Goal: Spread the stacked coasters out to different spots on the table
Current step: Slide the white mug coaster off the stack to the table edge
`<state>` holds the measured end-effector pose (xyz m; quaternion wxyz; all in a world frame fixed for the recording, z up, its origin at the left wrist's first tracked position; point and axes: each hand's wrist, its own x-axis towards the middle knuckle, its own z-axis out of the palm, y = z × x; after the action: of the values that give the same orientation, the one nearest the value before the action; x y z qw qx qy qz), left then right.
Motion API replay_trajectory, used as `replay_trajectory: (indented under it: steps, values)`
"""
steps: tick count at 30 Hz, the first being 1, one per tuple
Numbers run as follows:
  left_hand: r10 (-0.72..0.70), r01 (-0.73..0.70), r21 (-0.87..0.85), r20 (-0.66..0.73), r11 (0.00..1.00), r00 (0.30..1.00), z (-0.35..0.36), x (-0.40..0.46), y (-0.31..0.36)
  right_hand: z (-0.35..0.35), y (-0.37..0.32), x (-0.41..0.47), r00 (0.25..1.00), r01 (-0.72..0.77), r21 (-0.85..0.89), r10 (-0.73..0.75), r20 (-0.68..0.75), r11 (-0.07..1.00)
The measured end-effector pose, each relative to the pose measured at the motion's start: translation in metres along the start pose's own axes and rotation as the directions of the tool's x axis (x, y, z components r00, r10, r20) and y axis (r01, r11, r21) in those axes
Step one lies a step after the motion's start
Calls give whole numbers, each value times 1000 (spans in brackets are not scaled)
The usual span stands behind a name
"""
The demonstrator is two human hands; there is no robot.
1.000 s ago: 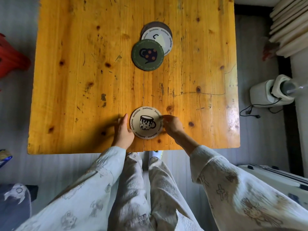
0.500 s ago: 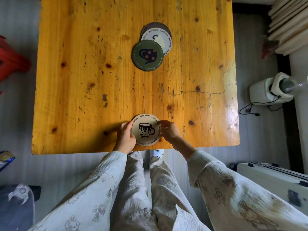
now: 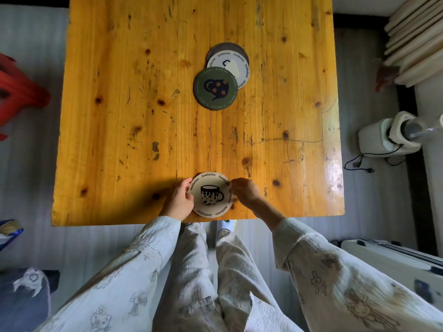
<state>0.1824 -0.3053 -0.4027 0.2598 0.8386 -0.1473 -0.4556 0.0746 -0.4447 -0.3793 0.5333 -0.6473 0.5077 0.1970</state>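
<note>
Here, in the head view, the round cream coaster printed with a speckled mug (image 3: pixel 211 194) lies flat near the front edge of the yellow pine table (image 3: pixel 134 97), centred in front of the person. The left hand (image 3: pixel 178 202) cups its left rim and the fingertips of the right hand (image 3: pixel 244 190) pinch its right rim, so both hands are closed lightly on this one disc. Well apart, toward the far side, three coasters overlap: a round green coaster with a dotted dark mug (image 3: pixel 215 87) on top, a white coaster (image 3: pixel 236 68) under it, and a dark grey coaster (image 3: pixel 224 47) mostly hidden beneath.

The main risk, as I judge it, is that the cream coaster sits so close to the edge that a slip on release could nudge it off onto the floor. The thin discs may also drag together when the far pile is separated. Each coaster looks flat, stiff and ringed with lettering.
</note>
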Motion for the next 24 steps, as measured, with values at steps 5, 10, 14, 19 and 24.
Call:
replay_trajectory:
  steps: [5,10,14,19,24]
  values:
    - [5,-6,61,19,998,1000,-15,11,7,-13,-6,4,999,-2,-6,2,-43,1000]
    - [101,-105,150,35,983,994,-22,15,28,-28,-7,-1,996,-13,92,21,-90,996]
    - [202,-216,212,84,953,976,-14,12,57,-50,4,-14,992,11,220,18,-127,975]
    - [264,-286,246,119,926,957,26,-8,101,-99,41,-37,991,24,365,25,-129,931]
    - [345,-367,220,133,904,929,109,-28,167,-185,112,-67,983,88,462,-1,-184,883]
